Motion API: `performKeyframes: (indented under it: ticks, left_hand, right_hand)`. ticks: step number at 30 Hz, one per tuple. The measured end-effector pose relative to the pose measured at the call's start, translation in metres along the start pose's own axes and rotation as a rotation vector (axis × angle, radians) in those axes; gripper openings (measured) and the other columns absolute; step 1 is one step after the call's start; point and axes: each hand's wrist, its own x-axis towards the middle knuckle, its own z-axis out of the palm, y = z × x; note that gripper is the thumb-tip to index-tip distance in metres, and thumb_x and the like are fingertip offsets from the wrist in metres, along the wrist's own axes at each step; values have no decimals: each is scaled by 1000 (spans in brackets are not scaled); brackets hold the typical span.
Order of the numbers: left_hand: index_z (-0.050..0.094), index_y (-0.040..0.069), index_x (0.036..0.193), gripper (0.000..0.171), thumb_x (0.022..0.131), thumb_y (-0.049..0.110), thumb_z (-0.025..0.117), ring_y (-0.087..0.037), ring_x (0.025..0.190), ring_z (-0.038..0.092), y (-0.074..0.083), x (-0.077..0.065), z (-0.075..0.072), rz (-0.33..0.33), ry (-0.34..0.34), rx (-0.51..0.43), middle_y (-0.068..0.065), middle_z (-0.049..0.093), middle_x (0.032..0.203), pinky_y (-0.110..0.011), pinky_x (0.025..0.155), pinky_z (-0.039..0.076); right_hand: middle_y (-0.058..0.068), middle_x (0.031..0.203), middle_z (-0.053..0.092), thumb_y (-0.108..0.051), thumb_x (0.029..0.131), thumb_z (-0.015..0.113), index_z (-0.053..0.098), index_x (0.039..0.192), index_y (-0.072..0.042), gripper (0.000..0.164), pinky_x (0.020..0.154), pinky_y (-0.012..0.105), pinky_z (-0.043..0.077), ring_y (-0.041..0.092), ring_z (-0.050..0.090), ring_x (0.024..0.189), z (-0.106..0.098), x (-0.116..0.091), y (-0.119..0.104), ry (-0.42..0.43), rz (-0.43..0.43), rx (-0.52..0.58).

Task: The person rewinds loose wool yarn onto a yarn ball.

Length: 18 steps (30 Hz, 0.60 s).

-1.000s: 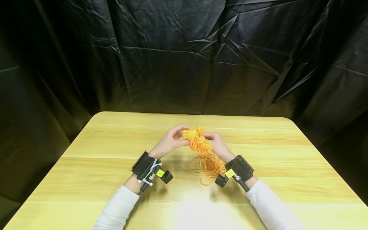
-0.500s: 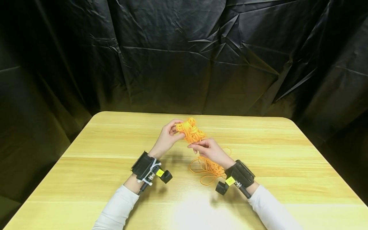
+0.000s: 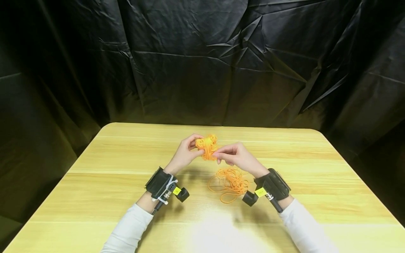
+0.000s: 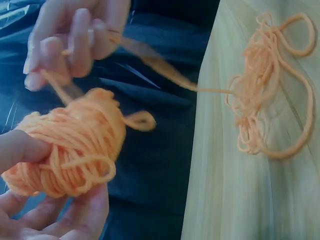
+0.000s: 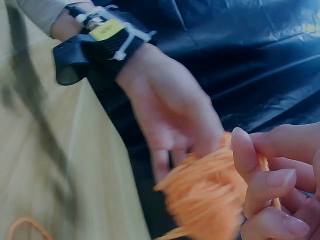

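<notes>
My left hand (image 3: 186,153) grips a wound bundle of orange cord (image 4: 75,145) above the table, thumb on one side and fingers beneath. In the left wrist view, small loops stick out from the bundle. My right hand (image 3: 242,157) is close at the bundle's right side, pinching the strand of cord that leads off it. From the right hand's fingers, the strand (image 4: 165,75) runs on to a loose pile of the same cord (image 3: 234,181) on the table. The right wrist view shows the cord passing between the curled right fingers (image 5: 270,185).
The wooden table (image 3: 110,196) spreads out under both arms. A black wrinkled curtain (image 3: 190,88) hangs behind it. Each wrist wears a black strap with a small camera, the left one (image 3: 182,194) and the right one (image 3: 250,198) jutting inward.
The bundle has shifted left in the left hand. The right hand has dropped from the bundle's right side to below it, then come back up and rightward, pinching the strand.
</notes>
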Motion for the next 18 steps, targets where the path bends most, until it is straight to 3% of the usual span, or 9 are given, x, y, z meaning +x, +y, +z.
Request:
performKeyframes:
  ticks: [7, 12, 18]
  left_hand:
    - [50, -2, 111, 34, 78, -6, 58, -29, 98, 56, 0, 0, 1, -33, -81, 73, -20, 60, 103, -28, 75, 49]
    - [52, 0, 111, 34, 78, -4, 59, -30, 103, 54, 0, -1, 0, -36, -166, 126, -18, 60, 105, -36, 82, 47]
    - [51, 0, 111, 35, 77, -2, 61, -24, 97, 55, 0, -2, -1, 13, -324, 130, -13, 55, 107, -37, 83, 46]
  right_hand:
    - [19, 78, 62, -13, 84, 60, 65, 98, 1, 20, 44, 24, 31, 15, 36, 46, -10, 3, -12, 74, -58, 23]
    - [8, 79, 64, -11, 85, 59, 63, 102, 2, 22, 45, 24, 30, 13, 36, 46, -15, 9, -15, 151, -87, 60]
    - [2, 82, 64, -12, 86, 58, 61, 105, 3, 24, 43, 23, 29, 11, 37, 47, -17, 15, -8, 230, -87, 153]
